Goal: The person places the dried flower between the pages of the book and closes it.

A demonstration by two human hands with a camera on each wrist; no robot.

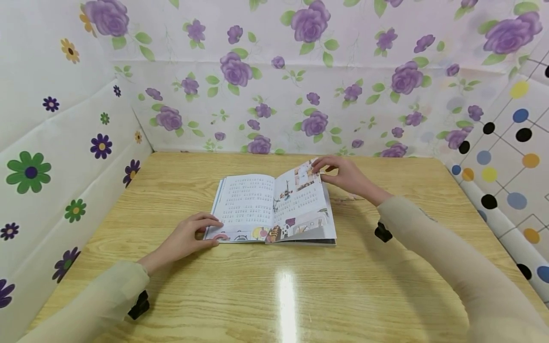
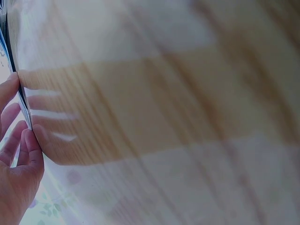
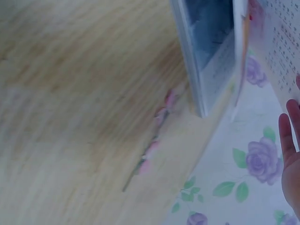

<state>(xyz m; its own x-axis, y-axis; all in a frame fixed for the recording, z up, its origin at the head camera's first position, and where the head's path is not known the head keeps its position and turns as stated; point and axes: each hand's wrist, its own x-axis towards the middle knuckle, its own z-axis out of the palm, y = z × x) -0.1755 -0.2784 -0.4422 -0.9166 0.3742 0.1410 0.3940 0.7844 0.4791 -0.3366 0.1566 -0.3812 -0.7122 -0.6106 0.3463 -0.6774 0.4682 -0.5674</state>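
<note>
An open picture book point(image 1: 250, 202) lies on the wooden table, with rows of text on its left page and colourful pictures on the right. My left hand point(image 1: 188, 238) holds the book's lower left corner, fingertips on the page and thumb at the bottom edge. In the left wrist view, the fingers point(image 2: 9, 89) meet the book's edge at the far left. My right hand point(image 1: 345, 174) pinches the right page point(image 1: 300, 195) near its top outer corner. That page is raised, and a gap shows beneath it at the lower edge. In the right wrist view, the raised page point(image 3: 281, 51) stands apart from the pages below.
The wooden table point(image 1: 240, 290) reaches back to a wall cloth point(image 1: 274, 109) with purple roses. Patterned cloths also line the left and right sides. Right of the book, a thin sprig with pink buds point(image 3: 152, 147) shows on the table. A black strap piece point(image 1: 383, 232) hangs under the right sleeve.
</note>
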